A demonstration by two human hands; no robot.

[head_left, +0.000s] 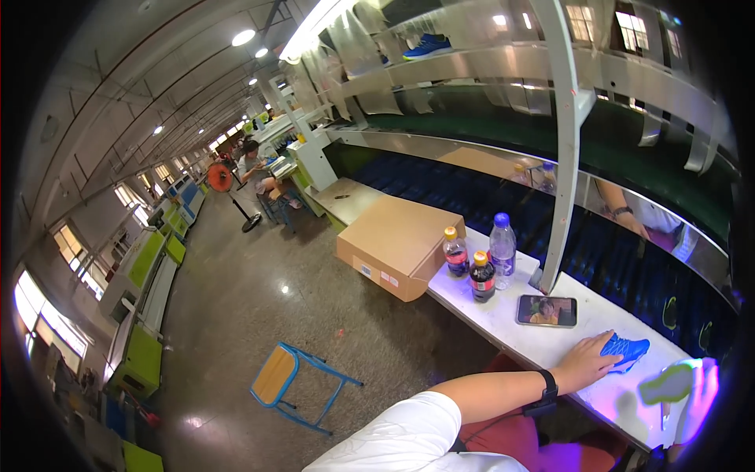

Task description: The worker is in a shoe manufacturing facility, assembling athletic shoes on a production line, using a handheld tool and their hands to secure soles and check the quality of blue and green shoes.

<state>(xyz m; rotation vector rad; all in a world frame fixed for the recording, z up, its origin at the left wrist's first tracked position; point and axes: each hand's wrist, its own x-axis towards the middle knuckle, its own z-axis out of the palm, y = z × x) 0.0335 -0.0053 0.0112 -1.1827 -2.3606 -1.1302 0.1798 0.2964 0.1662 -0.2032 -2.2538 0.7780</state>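
Observation:
On the white bench at the lower right, my left hand (586,363) is closed on a blue shoe (627,351) with pale laces, its fingers over one end. A black band circles that wrist. Farther right, purple light and glare wash over my right hand (698,403). It grips the edge of a grey shoe sole (663,385) with a bright green rim, though its fingers are partly lost in the glare. Below the sole shows a thin upright piece whose kind I cannot make out.
A phone (546,311) lies beyond the shoe, with capped drink bottles (482,277) and a cardboard box (399,240) farther along. Behind the bench runs a dark conveyor (472,189) and a white post (563,157). A blue-framed stool (303,381) stands on the floor; another person (253,167) sits far off.

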